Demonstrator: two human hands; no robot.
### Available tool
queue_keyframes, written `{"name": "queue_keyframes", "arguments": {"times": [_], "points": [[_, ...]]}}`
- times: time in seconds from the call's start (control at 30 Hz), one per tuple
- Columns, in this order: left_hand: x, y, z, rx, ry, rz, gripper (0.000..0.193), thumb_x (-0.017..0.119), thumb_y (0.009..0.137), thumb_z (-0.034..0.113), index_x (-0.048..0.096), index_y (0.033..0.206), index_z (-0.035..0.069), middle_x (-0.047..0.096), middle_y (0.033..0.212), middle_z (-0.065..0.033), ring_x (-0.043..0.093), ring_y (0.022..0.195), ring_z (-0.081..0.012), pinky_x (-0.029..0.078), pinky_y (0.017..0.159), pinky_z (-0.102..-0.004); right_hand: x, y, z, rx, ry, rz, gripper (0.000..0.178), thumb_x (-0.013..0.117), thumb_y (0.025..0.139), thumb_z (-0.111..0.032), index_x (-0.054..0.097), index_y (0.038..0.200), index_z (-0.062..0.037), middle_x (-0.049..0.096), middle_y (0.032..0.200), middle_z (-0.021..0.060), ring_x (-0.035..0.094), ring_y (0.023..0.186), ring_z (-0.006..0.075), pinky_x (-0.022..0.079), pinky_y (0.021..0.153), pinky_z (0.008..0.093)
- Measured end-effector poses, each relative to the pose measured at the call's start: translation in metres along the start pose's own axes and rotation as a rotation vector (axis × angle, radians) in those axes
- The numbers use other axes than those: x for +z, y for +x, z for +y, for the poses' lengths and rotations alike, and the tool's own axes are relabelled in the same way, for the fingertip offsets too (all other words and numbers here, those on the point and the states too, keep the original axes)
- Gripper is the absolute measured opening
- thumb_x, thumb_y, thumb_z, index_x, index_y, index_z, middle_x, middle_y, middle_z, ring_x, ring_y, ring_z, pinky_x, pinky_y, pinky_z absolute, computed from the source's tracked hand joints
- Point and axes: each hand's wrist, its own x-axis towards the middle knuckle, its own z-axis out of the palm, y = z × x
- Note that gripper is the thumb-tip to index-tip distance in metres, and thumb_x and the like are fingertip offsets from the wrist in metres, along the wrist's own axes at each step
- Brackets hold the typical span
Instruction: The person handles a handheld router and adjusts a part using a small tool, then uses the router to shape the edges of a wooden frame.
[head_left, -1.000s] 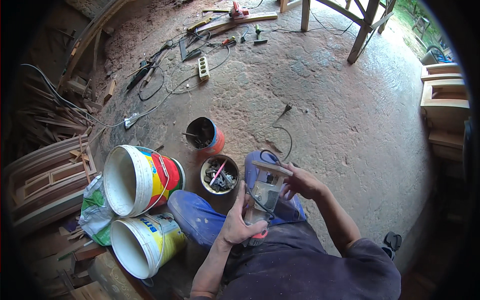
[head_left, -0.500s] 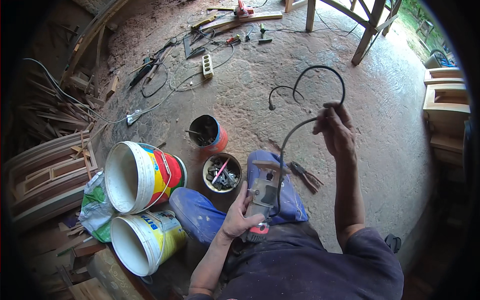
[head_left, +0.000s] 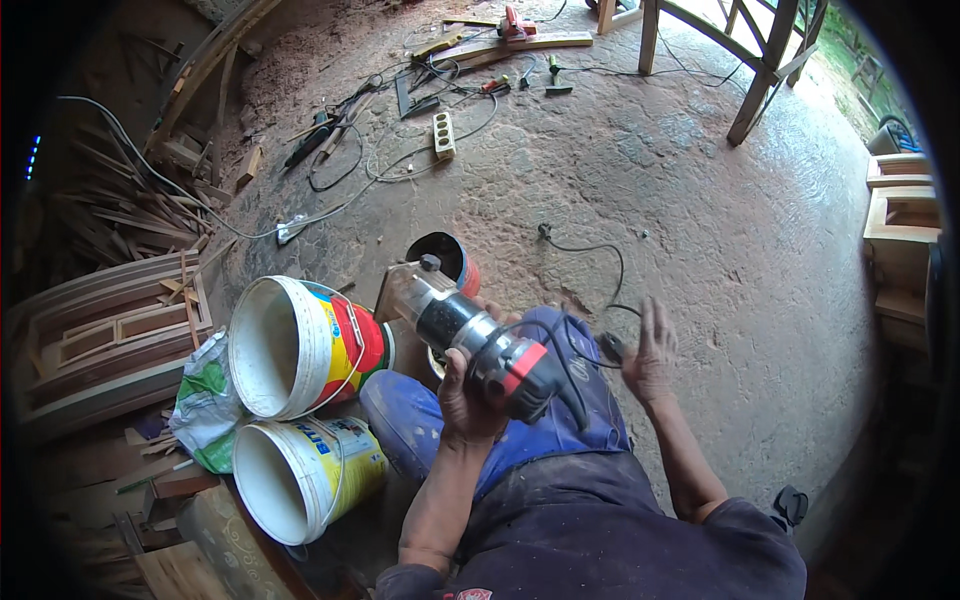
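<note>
My left hand (head_left: 472,400) is wrapped round the body of a trim router (head_left: 470,330), a silver and black power tool with a red band. The router is tilted above my lap, its clear base pointing to the upper left. Its black cord (head_left: 572,385) loops from the motor end over my right thigh and out onto the floor. My right hand (head_left: 652,360) is beside the cord, fingers stretched out and apart; whether the cord touches the thumb I cannot tell. Behind the router, a red tin (head_left: 465,272) is partly covered.
Two white-lined buckets, one red and yellow (head_left: 290,345) and one yellow (head_left: 300,480), lie at my left. Ahead on the floor are a power strip (head_left: 443,135), tangled cords and tools. Wooden frames (head_left: 110,330) lean at far left; a wooden stand (head_left: 755,105) is at the upper right.
The router has been raised and turned, its base now toward the upper left. My right hand has lowered and let go of the raised cord loop, which now lies lower.
</note>
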Motion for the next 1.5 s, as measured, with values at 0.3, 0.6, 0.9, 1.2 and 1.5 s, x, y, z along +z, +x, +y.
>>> {"name": "queue_keyframes", "arguments": {"times": [0.3,0.6,0.9,1.2,1.5], "points": [[0.028,0.037,-0.015,0.144,-0.066,0.147,0.072,0.079,0.090,0.039,0.050,0.147,0.006,0.058,0.145,-0.0119,0.054,0.136,-0.0306,0.041,0.119,-0.0519,-0.005,-0.010,-0.139,-0.677,0.720,-0.400,0.066,0.075,0.083,-0.022,0.048,0.140,-0.0008,0.056,0.135,0.0241,0.054,0.129,0.0396,0.041,0.109,0.0504],[0.030,0.034,-0.003,0.234,-0.237,0.121,0.060,0.074,0.095,0.035,0.053,0.142,0.005,0.063,0.139,-0.0133,0.060,0.130,-0.0314,0.046,0.115,-0.0527,0.008,0.036,-0.159,-0.711,0.487,-0.227,0.058,0.074,0.071,-0.019,0.060,0.126,-0.0089,0.061,0.134,0.0185,0.054,0.131,0.0376,0.041,0.109,0.0537],[0.036,0.030,0.015,0.283,-0.324,0.082,0.047,0.070,0.098,0.034,0.063,0.133,0.004,0.068,0.134,-0.0141,0.063,0.127,-0.0292,0.047,0.114,-0.0490,0.033,0.070,-0.184,-0.430,0.651,0.132,0.055,0.071,0.085,-0.019,0.053,0.135,-0.0046,0.052,0.139,0.0261,0.052,0.127,0.0467,0.044,0.104,0.0557],[0.024,0.033,0.042,0.482,0.038,0.272,0.041,0.073,0.096,0.033,0.064,0.129,0.009,0.070,0.124,-0.0096,0.067,0.117,-0.0273,0.053,0.105,-0.0480,-0.008,0.025,-0.164,-0.550,0.869,-0.695,0.021,0.058,0.105,-0.025,0.059,0.107,-0.0036,0.066,0.088,0.0212,0.067,0.082,0.0418,0.051,0.070,0.0498],[-0.015,0.011,0.075,0.393,0.250,0.174,0.064,0.071,0.095,0.048,0.054,0.136,0.002,0.066,0.115,-0.0143,0.067,0.104,-0.0268,0.058,0.092,-0.0442,-0.126,0.143,-0.096,-0.518,0.342,-0.020,0.018,0.071,0.097,-0.026,0.071,0.109,-0.0116,0.069,0.089,0.0094,0.070,0.074,0.0288,0.055,0.061,0.0406]]}}
